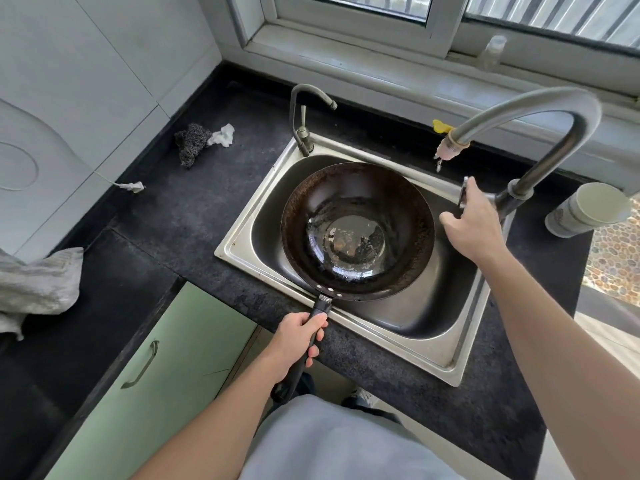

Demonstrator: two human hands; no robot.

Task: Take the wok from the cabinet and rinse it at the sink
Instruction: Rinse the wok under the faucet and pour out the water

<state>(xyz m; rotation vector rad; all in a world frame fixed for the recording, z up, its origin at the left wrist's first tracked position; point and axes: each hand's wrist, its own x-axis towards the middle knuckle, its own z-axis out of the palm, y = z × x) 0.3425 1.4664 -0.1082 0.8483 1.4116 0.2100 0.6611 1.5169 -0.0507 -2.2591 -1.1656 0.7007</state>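
Observation:
A dark round wok [356,230] hangs level over the steel sink [446,355], with a shallow pool of water and some residue in its bottom. My left hand [299,339] is shut on the wok's black handle at the sink's front edge. My right hand [474,226] grips the lever of the tall curved faucet [540,112] on the sink's right rim. The faucet's nozzle [450,148] points down behind the wok's far right rim, and a few drops hang under it.
A second thin tap [303,126] stands at the sink's back left corner. A steel scourer [190,142] and white cloth lie on the black counter. A grey rag [34,289] lies far left; a cup [585,209] stands right. Green cabinet door [145,368] below.

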